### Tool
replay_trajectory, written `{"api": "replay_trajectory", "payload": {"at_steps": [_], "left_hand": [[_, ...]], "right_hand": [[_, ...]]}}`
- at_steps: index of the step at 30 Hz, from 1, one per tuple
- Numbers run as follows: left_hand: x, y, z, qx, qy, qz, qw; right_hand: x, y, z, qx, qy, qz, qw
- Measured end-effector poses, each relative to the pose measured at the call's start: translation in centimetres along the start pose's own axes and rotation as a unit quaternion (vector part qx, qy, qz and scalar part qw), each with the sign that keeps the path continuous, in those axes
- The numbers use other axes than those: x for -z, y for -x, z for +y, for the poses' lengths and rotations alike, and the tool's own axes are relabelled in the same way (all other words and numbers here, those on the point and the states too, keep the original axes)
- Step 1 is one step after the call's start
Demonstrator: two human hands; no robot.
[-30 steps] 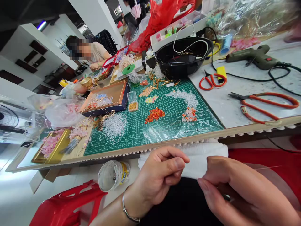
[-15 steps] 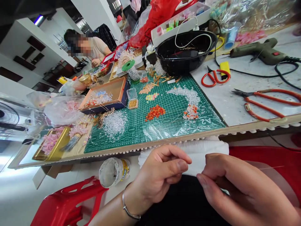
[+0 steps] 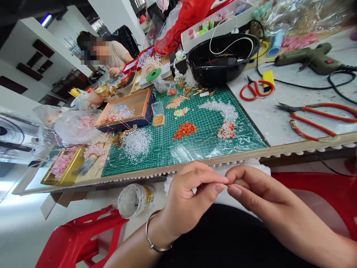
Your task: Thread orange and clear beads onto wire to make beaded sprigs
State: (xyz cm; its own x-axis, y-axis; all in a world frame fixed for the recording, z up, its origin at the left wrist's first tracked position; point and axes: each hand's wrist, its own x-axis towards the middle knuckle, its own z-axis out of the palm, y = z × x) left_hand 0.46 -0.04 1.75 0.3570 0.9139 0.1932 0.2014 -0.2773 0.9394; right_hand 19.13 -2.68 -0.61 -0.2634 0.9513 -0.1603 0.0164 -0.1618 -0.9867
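My left hand [image 3: 189,197] and my right hand [image 3: 256,193] meet fingertip to fingertip over my lap, just below the table edge. Both are closed in a pinch on something too small to make out. A white cloth [image 3: 251,169] lies on my lap behind the fingers. On the green cutting mat [image 3: 200,143] above them lie piles of clear beads [image 3: 138,140], orange beads [image 3: 184,130] and a mixed pile of clear and orange beads [image 3: 227,128].
Large orange-handled shears [image 3: 318,119], small orange scissors [image 3: 255,90], a green glue gun [image 3: 309,59] and a black bowl [image 3: 223,61] sit on the table. A wooden tray [image 3: 126,111] stands left. A plastic jar [image 3: 135,199] and red stool [image 3: 80,238] lie below. Another person sits far left.
My right hand has risen and moved left, so its fingertips now meet my left hand's pinch. The left hand lifted slightly.
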Motion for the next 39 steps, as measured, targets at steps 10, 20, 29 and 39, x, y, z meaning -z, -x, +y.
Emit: {"api": "replay_trajectory", "payload": {"at_steps": [10, 20, 29, 39], "left_hand": [[1.0, -0.8, -0.2, 0.015, 0.116, 0.094, 0.989], [0.1, -0.5, -1.1, 0.351, 0.359, -0.022, 0.864], [-0.1, -1.9, -0.4, 0.211, 0.345, 0.022, 0.914], [2.3, -3.9, 0.1, 0.240, 0.327, 0.077, 0.911]], "right_hand": [[1.0, 0.5, -0.6, 0.013, 0.028, 0.047, 0.998], [0.6, 0.9, 0.3, 0.004, -0.070, 0.102, 0.992], [0.9, 0.6, 0.2, 0.181, 0.276, 0.069, 0.941], [2.2, 3.6, 0.6, 0.446, 0.545, 0.034, 0.709]]}}
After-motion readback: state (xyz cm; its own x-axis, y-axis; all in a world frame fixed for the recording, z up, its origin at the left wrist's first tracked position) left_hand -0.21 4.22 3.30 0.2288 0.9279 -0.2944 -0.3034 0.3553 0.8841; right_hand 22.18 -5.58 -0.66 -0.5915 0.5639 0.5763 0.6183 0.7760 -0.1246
